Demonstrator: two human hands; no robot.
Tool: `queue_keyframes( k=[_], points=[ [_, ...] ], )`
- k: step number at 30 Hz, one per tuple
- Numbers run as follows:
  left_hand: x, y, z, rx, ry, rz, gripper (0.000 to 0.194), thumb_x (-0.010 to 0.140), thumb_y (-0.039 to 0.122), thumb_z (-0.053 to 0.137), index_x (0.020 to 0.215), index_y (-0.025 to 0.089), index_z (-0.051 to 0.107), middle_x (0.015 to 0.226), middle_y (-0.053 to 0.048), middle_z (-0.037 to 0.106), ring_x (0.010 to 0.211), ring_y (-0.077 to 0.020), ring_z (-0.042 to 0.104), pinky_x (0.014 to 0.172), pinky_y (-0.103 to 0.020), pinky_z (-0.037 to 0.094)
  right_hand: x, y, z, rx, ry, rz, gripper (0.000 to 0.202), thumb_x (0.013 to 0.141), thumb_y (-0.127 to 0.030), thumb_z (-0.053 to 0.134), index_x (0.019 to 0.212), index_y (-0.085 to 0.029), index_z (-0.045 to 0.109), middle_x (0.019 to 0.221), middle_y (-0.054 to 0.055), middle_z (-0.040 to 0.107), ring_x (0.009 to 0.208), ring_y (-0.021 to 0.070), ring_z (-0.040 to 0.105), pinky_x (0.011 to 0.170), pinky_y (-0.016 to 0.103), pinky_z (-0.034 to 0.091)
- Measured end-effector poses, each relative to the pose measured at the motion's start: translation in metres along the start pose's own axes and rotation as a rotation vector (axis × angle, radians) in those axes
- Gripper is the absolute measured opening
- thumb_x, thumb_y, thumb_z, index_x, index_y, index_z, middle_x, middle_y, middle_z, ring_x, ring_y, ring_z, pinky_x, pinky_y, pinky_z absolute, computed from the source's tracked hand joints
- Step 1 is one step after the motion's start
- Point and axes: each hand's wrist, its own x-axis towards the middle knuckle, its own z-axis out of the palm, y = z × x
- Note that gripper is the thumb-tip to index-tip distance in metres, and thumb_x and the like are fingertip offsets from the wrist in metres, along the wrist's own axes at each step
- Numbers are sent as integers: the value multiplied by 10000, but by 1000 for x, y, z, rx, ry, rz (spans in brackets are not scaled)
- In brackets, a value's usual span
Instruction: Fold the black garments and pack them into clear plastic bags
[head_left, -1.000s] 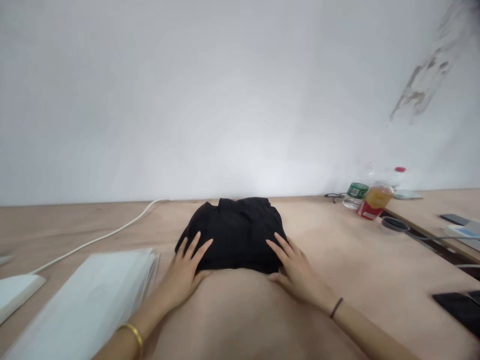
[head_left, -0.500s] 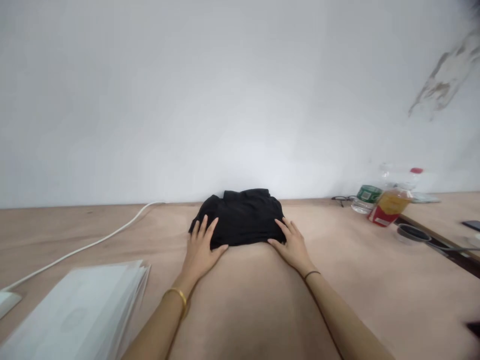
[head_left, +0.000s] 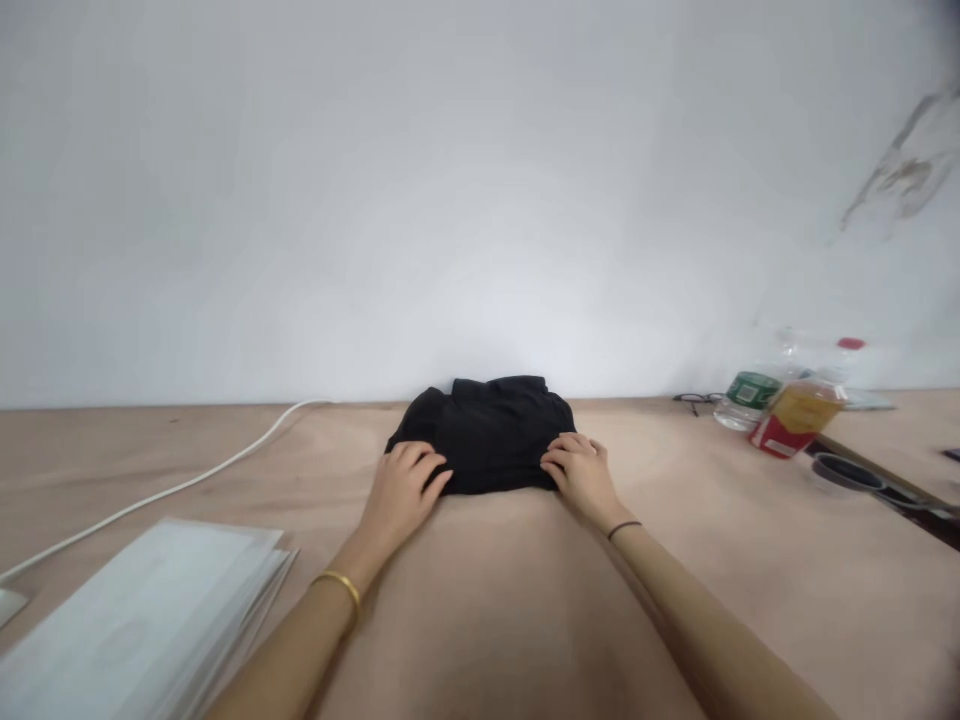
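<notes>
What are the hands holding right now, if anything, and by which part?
Both touch the black cloth: the left hand curled at its near left corner, the right hand at its near right. Whether they grip it cannot be told.

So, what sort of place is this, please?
Perhaps a simple office or workroom: a white stack of flat sheets lies on a long, pale wooden table against a chipped white wall.

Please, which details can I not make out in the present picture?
In the head view:
Black cloth: underside hidden by its upper folds.
Left hand and right hand: palms hidden by their own backs.
White object: cut off by the left edge.
Green label: print blurred.
</notes>
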Motion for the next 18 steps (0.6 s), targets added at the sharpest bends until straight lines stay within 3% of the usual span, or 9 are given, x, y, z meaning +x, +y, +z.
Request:
queue_keyframes(
  k=[4, 7, 10, 12, 14, 18],
  points=[
    [28, 24, 8, 61, -72, 68, 229, 850, 359, 579, 1013, 206, 625, 1039, -77, 613, 971, -258, 528, 800, -395, 416, 25, -5, -5, -32, -55, 0, 235, 923, -202, 380, 851, -208, 604, 753, 28, 662, 721, 198, 616, 788, 373, 410],
    [35, 25, 11, 114, -87, 76, 229, 854, 241, 550, 1074, 188, 590, 1043, -104, 601, 978, -274, 525, 812, -416, 407, 33, -6, -10, -52, -80, -17, 244, 954, -221, 318, 968, -185, 558, 743, 39, 655, 661, 197, 607, 676, 314, 418],
    [36, 13, 11, 157, -93, 52, 287, 857, 66, 426, 1083, 148, 582, 993, -138, 603, 939, -281, 554, 804, -428, 428, 31, -2, -16, -73, -145, -103, 187, 888, -301, 516, 1037, -192, 550, 894, 60, 673, 807, 218, 622, 716, 303, 421],
    [37, -1, 8, 168, -106, 40, 320, 845, 22, 383, 1068, 120, 592, 949, -150, 619, 898, -281, 578, 796, -427, 450, 27, 5, -19, -95, -206, -166, 197, 803, -259, 638, 989, -210, 591, 909, 47, 677, 837, 221, 622, 751, 307, 413],
    [38, -14, 2, 159, -135, 47, 324, 839, 19, 384, 1043, 120, 615, 930, -143, 650, 888, -272, 601, 818, -414, 468, 23, 14, -24, -127, -242, -190, 116, 796, -160, 623, 902, -205, 636, 863, 51, 683, 810, 222, 625, 767, 331, 403],
    [21, -30, -29, 125, -201, 78, 407, 820, 22, 369, 1070, 168, 655, 1041, -103, 699, 1005, -251, 625, 907, -388, 479, 5, 20, -53, -166, -234, -184, 279, 839, -36, 479, 968, -186, 677, 939, 98, 704, 884, 243, 622, 835, 405, 382]
  ],
)
